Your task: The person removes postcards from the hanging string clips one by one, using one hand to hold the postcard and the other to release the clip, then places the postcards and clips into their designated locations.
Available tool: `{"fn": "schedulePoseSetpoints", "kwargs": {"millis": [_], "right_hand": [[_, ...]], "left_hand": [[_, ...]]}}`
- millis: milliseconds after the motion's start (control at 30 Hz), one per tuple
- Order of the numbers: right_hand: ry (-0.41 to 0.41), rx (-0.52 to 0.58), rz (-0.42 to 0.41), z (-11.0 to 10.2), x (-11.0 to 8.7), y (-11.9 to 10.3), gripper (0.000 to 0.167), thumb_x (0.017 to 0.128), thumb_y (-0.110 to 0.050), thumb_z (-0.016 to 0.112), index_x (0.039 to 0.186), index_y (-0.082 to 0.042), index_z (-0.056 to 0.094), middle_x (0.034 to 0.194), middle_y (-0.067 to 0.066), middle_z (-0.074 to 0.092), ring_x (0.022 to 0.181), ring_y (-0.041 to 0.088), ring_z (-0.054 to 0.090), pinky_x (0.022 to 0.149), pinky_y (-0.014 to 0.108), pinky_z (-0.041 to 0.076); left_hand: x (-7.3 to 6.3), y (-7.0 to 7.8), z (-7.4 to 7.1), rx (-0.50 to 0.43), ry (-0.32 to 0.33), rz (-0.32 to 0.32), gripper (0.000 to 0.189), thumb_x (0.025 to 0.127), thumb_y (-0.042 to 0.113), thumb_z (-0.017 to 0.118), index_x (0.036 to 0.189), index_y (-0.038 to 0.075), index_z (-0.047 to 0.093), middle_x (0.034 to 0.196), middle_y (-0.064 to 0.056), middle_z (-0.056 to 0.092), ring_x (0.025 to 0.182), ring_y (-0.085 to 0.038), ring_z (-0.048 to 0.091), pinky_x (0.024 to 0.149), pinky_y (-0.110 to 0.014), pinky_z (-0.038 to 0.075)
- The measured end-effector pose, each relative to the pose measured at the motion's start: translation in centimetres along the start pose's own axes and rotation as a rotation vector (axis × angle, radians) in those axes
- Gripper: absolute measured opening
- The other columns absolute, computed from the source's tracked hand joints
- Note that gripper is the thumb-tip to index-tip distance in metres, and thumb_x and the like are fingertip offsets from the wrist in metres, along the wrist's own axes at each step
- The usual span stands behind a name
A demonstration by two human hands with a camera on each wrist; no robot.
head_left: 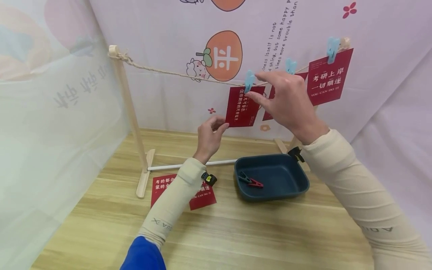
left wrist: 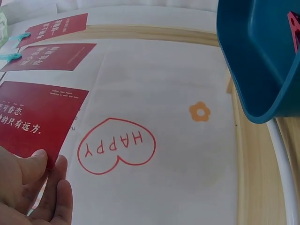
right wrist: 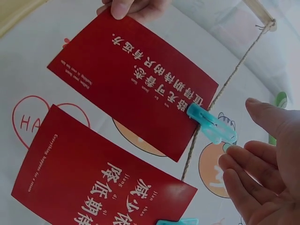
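Observation:
A red card (head_left: 236, 107) with white writing hangs from a twine line (head_left: 168, 72), held at its top edge by a light blue clothespin (right wrist: 212, 124). My left hand (head_left: 207, 138) pinches the card's lower corner between thumb and fingers, as the left wrist view also shows. Around the clothespin's free end, my right hand (right wrist: 267, 173) is spread with thumb and fingers apart; a gap shows between them and the pin. Farther right, a second red card (right wrist: 93, 173) and a third card (head_left: 329, 78) hang from the line by blue clothespins.
On the wooden table, a dark blue basin (head_left: 239, 183) contains a green clothespin (head_left: 244, 177) and a red clothespin (head_left: 256, 183). More red cards (head_left: 204, 200) lie under my left forearm. A wooden post (head_left: 128, 105) carries the line's left end; a white rod (head_left: 165, 167) runs low behind.

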State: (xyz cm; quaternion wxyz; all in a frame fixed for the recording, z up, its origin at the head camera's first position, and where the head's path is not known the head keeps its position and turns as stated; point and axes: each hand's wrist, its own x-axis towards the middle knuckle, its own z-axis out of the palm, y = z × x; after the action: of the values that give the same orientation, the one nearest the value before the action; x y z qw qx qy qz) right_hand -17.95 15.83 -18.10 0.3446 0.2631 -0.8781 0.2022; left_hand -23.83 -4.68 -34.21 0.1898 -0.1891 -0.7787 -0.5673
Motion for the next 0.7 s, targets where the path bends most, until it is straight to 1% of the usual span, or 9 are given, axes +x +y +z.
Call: {"fn": "schedulePoseSetpoints", "kwargs": {"millis": [133,267,433,567,700], "right_hand": [[-0.074,-0.01,0.021,-0.4,0.8,0.0,0.056,0.092,-0.02,0.084,0.142,-0.004,0.066,0.139,0.02,0.069,0.13,0.039,0.067,0.107,0.055,0.057],[-0.14,-0.004,0.037,-0.8,1.6,0.2,0.056,0.093,-0.019,0.083,0.143,-0.004,0.065,0.141,0.021,0.068,0.132,0.041,0.066,0.109,0.056,0.055],[-0.207,-0.019,0.072,-0.9,2.5,0.5,0.055,0.096,-0.022,0.08,0.145,-0.005,0.063,0.142,0.021,0.068,0.132,0.041,0.065,0.108,0.056,0.056],[-0.263,-0.032,0.098,-0.9,3.3,0.6,0.055,0.098,-0.025,0.078,0.147,-0.007,0.062,0.144,0.019,0.067,0.134,0.04,0.065,0.108,0.056,0.056],[-0.324,-0.023,0.12,-0.8,4.3,0.8,0.055,0.098,-0.026,0.077,0.147,-0.007,0.061,0.145,0.019,0.066,0.136,0.04,0.063,0.11,0.054,0.055]], "left_hand": [[0.0,0.0,-0.3,0.009,0.002,0.012,0.02,0.102,0.013,0.071,0.118,0.002,0.072,0.117,-0.015,0.078,0.105,-0.027,0.076,0.099,-0.038,0.063],[0.1,0.0,-0.3,0.014,-0.001,0.013,0.019,0.101,0.012,0.071,0.118,0.002,0.072,0.117,-0.014,0.078,0.104,-0.026,0.076,0.098,-0.037,0.063],[0.1,0.0,-0.3,0.016,-0.007,0.008,0.019,0.101,0.013,0.071,0.117,0.002,0.073,0.116,-0.014,0.078,0.104,-0.026,0.076,0.098,-0.038,0.063],[0.0,0.0,-0.3,0.017,-0.007,0.013,0.018,0.102,0.013,0.071,0.117,0.002,0.073,0.116,-0.015,0.079,0.103,-0.027,0.076,0.098,-0.039,0.063],[0.0,0.0,-0.4,0.023,-0.001,0.018,0.017,0.102,0.013,0.07,0.116,0.002,0.073,0.115,-0.014,0.079,0.103,-0.026,0.077,0.097,-0.038,0.063]]}}
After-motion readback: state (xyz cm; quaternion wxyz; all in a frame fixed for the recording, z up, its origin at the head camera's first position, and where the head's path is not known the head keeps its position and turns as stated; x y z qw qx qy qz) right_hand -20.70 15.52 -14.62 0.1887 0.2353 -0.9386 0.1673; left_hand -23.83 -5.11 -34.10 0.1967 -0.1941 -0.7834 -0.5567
